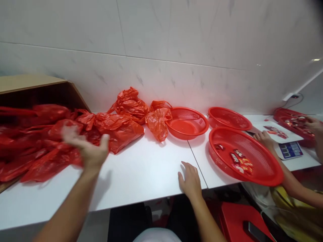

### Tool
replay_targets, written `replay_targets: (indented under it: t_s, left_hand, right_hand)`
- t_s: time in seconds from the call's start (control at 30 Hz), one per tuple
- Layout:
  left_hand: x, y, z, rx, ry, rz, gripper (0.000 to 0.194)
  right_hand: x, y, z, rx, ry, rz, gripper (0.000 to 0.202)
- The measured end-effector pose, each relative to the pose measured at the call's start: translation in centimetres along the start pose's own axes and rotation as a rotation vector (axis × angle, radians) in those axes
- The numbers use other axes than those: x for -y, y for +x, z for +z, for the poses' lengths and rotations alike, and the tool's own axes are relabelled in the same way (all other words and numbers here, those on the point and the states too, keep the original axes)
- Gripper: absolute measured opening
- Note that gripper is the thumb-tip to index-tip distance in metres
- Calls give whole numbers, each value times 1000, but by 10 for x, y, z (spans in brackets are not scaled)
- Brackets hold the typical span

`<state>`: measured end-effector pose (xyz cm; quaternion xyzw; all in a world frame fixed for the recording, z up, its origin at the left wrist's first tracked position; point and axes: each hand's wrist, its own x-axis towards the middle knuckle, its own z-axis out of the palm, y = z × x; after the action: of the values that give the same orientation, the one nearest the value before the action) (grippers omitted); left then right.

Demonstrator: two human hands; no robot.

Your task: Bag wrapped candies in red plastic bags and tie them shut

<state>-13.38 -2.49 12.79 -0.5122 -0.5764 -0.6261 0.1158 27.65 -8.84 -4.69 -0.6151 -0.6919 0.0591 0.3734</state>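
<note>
Blurred by motion, my left hand (pixel 87 146) is raised with its fingers spread and holds nothing. It is over the table's left part, beside a heap of red plastic bags (pixel 58 151) spilling from a cardboard box (pixel 32 80). My right hand (pixel 191 179) rests near the front edge of the white table (pixel 141 181), fingers apart and nothing in them. Behind it sits an empty red basket (pixel 186 125) with a crumpled red bag (pixel 158 122) against its left side. A larger red basket (pixel 254 154) to the right holds several small wrapped packets (pixel 242 161).
Another red basket (pixel 228 118) stands against the wall. At the right, another person's hand (pixel 264 139) is by a printed sheet (pixel 277 132), and a hand reaches into a filled red basket (pixel 296 126). A phone (pixel 257 232) lies on a red stool (pixel 239 218).
</note>
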Motion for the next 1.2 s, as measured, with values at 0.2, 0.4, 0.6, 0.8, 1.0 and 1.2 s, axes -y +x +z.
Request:
replay_targets:
  t_s: [0.2, 0.4, 0.6, 0.8, 1.0, 1.2]
  left_hand:
    - [-55, -91, 137, 627, 10, 346, 71]
    - [-71, -69, 191, 666, 165, 441, 8]
    - [-91, -32, 118, 387, -79, 432, 19]
    - [-66, -91, 34, 571, -224, 106, 35]
    - [-17, -180, -2, 796, -91, -123, 43]
    - [-21, -195, -3, 884, 3, 192, 33]
  right_hand:
    - [9, 5, -4, 15, -24, -40, 38]
    - [9, 5, -6, -5, 12, -28, 35]
    - [10, 7, -7, 4, 18, -35, 35]
    - [23, 19, -47, -139, 95, -150, 26]
    - [-48, 128, -207, -357, -11, -5, 30]
    - [-153, 196, -229, 612, -470, -150, 98]
